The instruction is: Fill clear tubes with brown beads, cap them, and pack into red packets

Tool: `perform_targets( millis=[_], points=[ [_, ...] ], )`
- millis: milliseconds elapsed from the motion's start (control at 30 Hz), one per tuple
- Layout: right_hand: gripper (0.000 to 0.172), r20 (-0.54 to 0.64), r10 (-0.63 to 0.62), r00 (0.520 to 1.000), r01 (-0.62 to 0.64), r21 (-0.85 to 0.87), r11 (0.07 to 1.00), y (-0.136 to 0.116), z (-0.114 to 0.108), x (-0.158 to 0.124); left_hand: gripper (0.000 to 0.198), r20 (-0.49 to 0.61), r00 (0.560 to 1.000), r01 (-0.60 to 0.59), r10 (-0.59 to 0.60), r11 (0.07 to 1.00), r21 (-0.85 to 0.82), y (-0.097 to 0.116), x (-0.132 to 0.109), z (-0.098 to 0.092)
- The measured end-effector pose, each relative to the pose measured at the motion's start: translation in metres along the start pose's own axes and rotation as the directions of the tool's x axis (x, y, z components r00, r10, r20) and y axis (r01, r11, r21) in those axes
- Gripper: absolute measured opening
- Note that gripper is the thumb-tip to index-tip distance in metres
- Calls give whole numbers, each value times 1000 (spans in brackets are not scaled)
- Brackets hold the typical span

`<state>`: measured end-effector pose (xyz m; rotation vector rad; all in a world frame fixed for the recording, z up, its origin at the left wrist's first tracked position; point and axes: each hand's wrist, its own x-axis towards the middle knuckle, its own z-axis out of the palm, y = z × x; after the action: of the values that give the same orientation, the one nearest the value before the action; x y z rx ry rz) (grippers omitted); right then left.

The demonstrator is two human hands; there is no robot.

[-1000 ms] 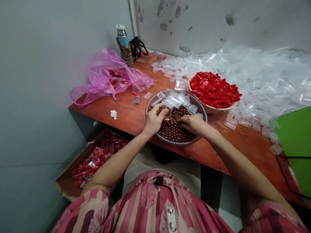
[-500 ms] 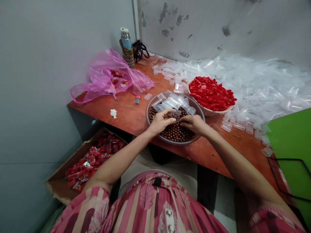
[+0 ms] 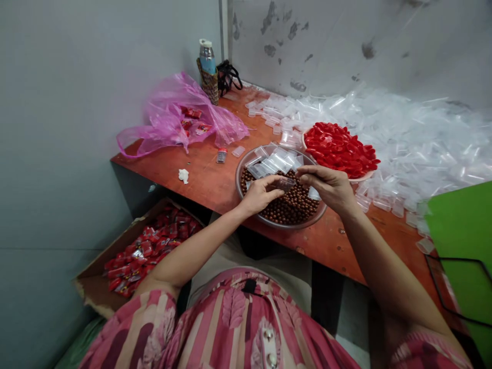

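Note:
My left hand [image 3: 262,195] grips a small clear plastic container [image 3: 286,184] between thumb and fingers, above a grey bowl [image 3: 239,180]. Brown balls [image 3: 292,207] fill the bowl, and several empty clear containers [image 3: 274,160] lie on top of them at the back. Over the bowl's right side, my right hand [image 3: 331,185] is closed in a pinch, its fingertips just right of the held container. What those fingertips hold, if anything, is too small to make out. Behind that hand stands a pale bowl heaped with red caps [image 3: 340,148].
Clear containers [image 3: 407,133] are piled across the table's back right. At left lie a pink plastic bag [image 3: 169,113] with red packs and one red-capped container [image 3: 221,155]. A bottle [image 3: 207,59] stands behind. Below, a cardboard box [image 3: 90,282] holds red-capped packs. A green panel [image 3: 461,220] borders the right.
My right hand has lifted from the brown balls, up and to the right of the held container. My left hand keeps hold of the container. The whole view has shifted slightly.

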<state>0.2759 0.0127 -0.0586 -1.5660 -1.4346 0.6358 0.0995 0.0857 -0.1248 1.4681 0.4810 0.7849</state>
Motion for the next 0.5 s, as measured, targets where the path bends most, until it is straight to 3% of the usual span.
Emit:
perform_targets(
  millis=[100,267,500],
  points=[
    [22,-43,34,999,-32,34,999,10,-1,-4,32,-43,999,-7,4,997,-70,1,0,2],
    [25,-93,90,992,-84,72,994,20,-4,-10,30,50,998,-36,34,999,27,2,0,3],
    [26,-125,143,982,-133,86,987,29,-15,-12,34,19,1000,24,-22,994,-111,-4,3,4]
  ],
)
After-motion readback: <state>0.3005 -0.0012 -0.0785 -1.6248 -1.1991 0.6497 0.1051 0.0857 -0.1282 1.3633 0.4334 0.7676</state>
